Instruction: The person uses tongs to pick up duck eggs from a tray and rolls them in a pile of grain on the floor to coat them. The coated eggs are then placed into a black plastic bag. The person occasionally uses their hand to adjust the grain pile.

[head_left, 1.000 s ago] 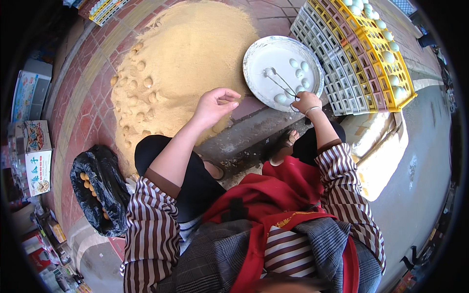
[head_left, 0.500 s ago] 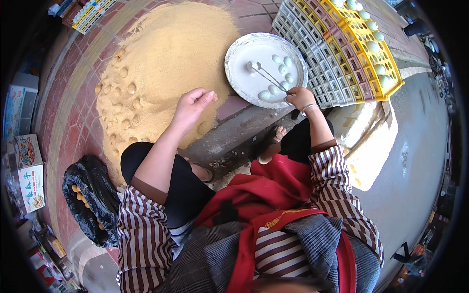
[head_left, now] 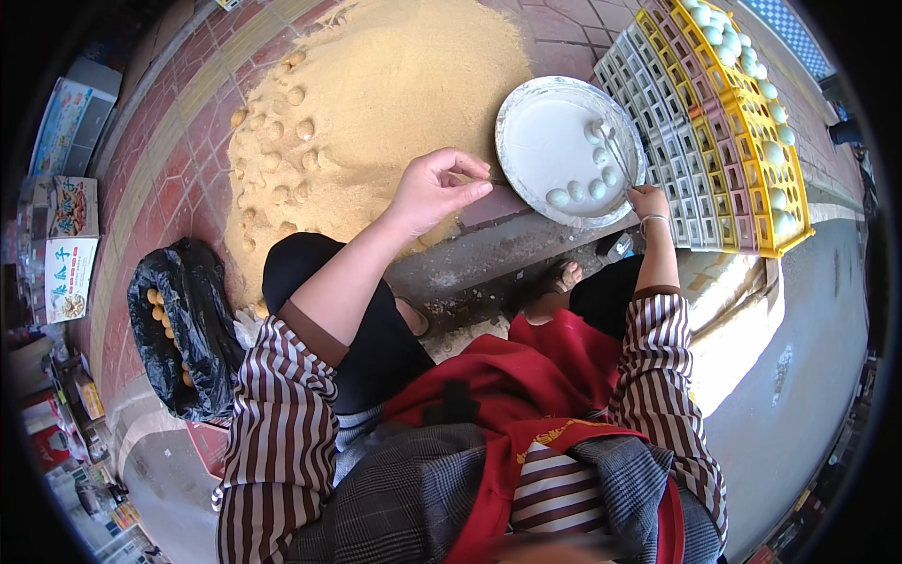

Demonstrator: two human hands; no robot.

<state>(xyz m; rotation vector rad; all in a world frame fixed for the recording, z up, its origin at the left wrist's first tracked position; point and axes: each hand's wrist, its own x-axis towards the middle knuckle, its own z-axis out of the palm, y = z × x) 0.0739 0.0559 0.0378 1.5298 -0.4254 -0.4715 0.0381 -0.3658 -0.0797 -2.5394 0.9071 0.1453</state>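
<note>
My right hand is closed round the handle end of thin metal tongs at the right rim of a round basin. The basin holds whitish-grey slurry. The tongs' rounded ends are beside an egg; whether they grip it I cannot tell. Several pale blue-green eggs, one here, sit in the slurry along the right and near side. My left hand hovers, empty, over the near right edge of a yellow-brown powdery heap, thumb and fingers apart.
Stacked plastic egg trays in grey, pink and yellow stand right of the basin, with eggs on the top tray. Several coated lumps lie on the heap's left side. A black plastic bag with brown coated balls sits at my left.
The tongs' ends have gone from the basin's left-middle to its right side, among the eggs. My left hand's thumb and fingers have spread apart. The whole view has shifted.
</note>
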